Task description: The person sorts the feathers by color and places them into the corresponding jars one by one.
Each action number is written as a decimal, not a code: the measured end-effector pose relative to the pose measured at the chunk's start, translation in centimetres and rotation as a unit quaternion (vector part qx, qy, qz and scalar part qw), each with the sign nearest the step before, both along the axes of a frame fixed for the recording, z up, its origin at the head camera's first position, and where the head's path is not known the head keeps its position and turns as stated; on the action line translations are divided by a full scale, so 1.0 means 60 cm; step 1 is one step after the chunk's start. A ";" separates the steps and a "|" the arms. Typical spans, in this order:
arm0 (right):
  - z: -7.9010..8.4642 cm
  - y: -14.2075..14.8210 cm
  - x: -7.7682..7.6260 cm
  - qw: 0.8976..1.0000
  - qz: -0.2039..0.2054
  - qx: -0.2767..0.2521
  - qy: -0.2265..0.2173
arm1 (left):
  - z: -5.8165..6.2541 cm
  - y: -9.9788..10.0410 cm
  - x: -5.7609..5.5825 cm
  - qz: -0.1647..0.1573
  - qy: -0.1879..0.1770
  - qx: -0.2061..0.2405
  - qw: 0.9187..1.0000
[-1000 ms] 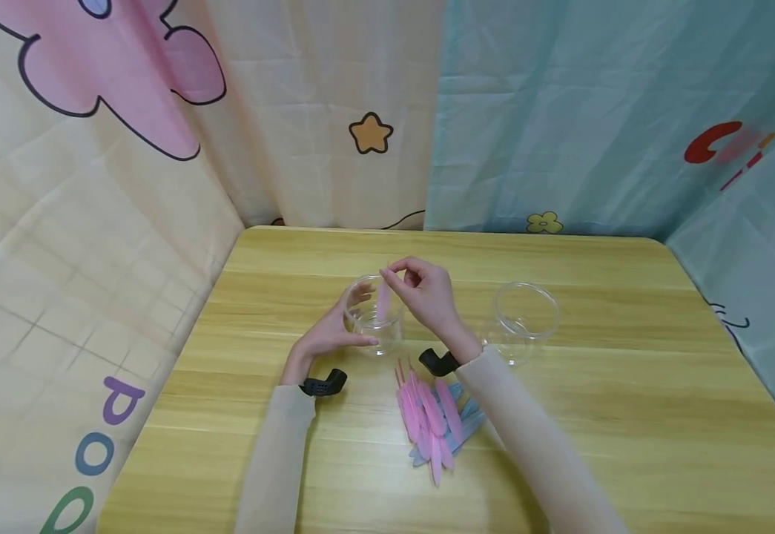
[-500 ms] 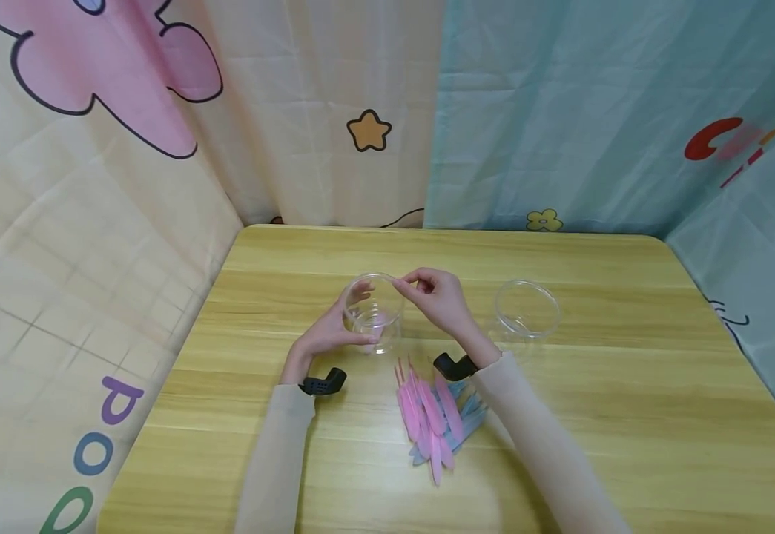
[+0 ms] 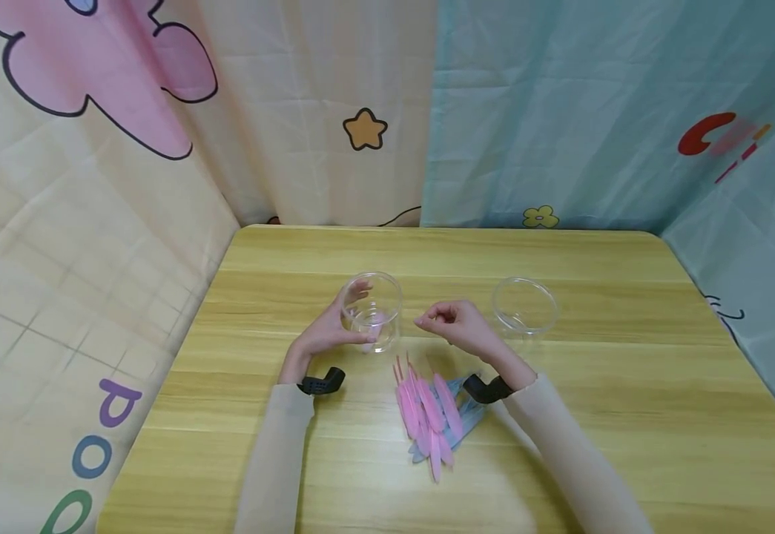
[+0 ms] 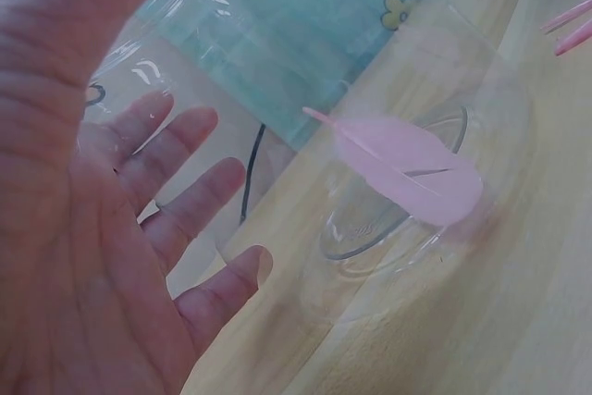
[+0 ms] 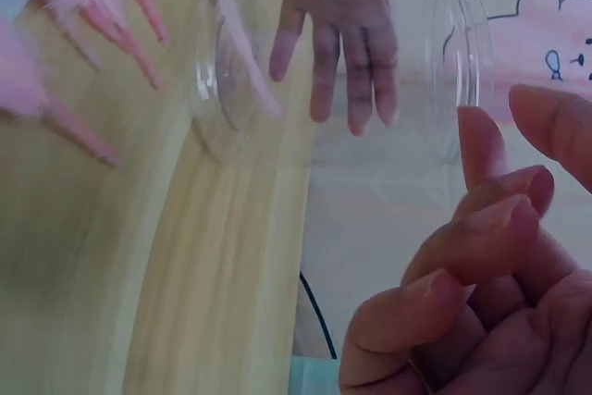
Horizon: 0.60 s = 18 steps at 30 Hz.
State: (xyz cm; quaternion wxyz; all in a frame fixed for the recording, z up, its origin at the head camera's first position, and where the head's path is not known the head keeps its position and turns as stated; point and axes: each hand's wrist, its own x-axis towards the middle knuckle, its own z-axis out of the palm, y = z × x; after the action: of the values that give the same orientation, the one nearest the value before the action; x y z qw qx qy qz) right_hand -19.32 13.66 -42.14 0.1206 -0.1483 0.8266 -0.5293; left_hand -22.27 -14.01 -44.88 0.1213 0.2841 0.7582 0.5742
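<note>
My left hand (image 3: pixel 323 330) holds a clear cylindrical jar (image 3: pixel 390 319) upright on the table, thumb on the near side and fingers round the far left. Inside the jar a single pink feather (image 4: pixel 407 168) leans near the bottom. My right hand (image 3: pixel 463 326) is apart from the jar, to its right, with nothing in its grasp; in the right wrist view its thumb and forefinger stand apart and the other fingers bend loosely. Below it lies a pile of pink feathers (image 3: pixel 430 411), quills pointing away from me, over blue-grey feathers (image 3: pixel 472 417) partly hidden by the right wrist camera.
A second clear jar (image 3: pixel 524 331) stands on the wooden table (image 3: pixel 627 415) to the right, behind the right hand. Printed curtains (image 3: pixel 294 111) hang along the table's back and sides.
The pink feather has gone from my right fingers down into the jar. My right hand has let go and drawn back right and toward me. My left hand keeps its hold.
</note>
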 end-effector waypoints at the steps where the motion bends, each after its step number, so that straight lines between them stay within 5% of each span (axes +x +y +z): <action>1: -0.003 0.006 0.001 1.000 0.010 0.015 -0.006 | 0.001 0.000 0.000 0.000 0.001 -0.002 1.000; 10: -0.026 0.038 0.008 0.980 0.134 0.143 -0.024 | 0.003 -0.002 0.001 0.006 0.003 -0.008 1.000; 18: -0.047 0.036 0.011 0.972 0.131 0.193 -0.025 | 0.000 -0.001 0.000 0.007 0.000 -0.018 1.000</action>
State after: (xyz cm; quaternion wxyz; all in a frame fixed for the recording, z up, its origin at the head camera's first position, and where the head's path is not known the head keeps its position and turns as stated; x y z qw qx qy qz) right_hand -18.69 15.83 -44.96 0.2359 -0.2157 0.8832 -0.3431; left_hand -22.26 -14.07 -44.86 0.1227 0.2766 0.7702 0.5615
